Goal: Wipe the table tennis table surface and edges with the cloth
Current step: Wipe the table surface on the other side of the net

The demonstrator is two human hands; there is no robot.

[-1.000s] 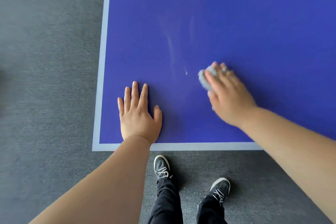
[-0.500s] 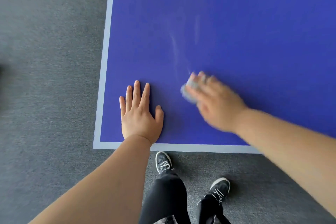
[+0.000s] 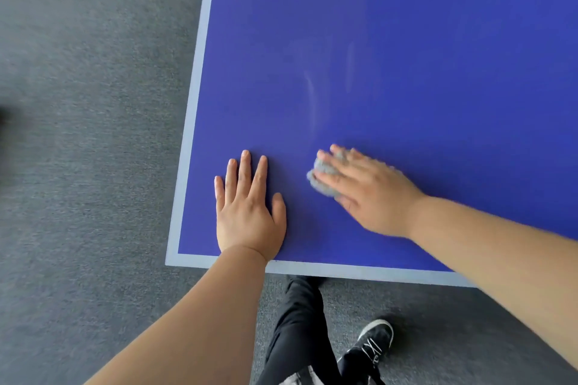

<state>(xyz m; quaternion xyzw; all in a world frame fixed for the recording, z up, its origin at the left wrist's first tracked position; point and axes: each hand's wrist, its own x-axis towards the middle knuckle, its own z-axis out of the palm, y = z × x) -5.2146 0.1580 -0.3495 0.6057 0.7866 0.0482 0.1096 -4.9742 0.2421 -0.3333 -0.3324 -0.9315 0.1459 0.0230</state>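
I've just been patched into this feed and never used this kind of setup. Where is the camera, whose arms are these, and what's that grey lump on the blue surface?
There is no machine here: a person works with bare hands, and the one camera sits on their head, looking forward and down. That is why both forearms reach in from the bottom and a shoe shows on the grey carpet. The blue area with a pale border is a corner of the table tennis table. The left hand lies flat and open on it, holding nothing. The right hand presses down on a bunched grey cloth, blurred as if mid-wipe. Faint pale streaks show farther up the surface.
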